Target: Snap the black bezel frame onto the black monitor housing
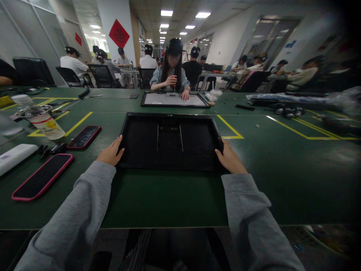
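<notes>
A black monitor panel lies flat on the green table, back side up, with a recessed bracket in its middle. My left hand grips the panel's near left corner, fingers wrapped on its edge. My right hand holds the near right corner the same way. Both arms wear grey sleeves.
Two pink-cased phones, a white box and a plastic bottle lie at the left. Across the table a person works on a white-faced panel. Tools and a toy car sit at the right. Other people sit behind.
</notes>
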`<state>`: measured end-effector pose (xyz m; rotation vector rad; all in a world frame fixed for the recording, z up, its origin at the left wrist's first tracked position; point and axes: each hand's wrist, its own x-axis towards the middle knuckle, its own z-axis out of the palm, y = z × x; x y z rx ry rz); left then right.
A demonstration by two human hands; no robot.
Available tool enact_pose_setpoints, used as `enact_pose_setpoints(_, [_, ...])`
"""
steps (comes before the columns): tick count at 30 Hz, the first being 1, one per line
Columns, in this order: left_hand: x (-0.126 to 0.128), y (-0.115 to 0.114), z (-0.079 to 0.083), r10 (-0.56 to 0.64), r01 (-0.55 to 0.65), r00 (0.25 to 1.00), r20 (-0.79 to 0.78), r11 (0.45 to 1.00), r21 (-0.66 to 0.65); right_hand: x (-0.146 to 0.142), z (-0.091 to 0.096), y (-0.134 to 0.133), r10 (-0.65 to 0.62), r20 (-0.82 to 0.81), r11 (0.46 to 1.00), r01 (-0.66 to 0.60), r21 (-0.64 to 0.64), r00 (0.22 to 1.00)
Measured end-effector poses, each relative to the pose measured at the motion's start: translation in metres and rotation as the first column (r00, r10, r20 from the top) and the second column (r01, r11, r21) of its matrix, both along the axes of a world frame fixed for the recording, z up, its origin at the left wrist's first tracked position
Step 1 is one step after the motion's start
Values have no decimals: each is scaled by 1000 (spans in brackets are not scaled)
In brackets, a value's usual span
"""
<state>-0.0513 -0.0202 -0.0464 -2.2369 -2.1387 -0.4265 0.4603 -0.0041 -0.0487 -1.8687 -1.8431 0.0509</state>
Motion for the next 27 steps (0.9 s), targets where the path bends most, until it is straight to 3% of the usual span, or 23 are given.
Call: enact_pose_setpoints(27, [1, 1, -1, -20, 20, 1000, 20, 1000, -16, 4, -6, 3, 72, 16, 997, -72, 28, 997])
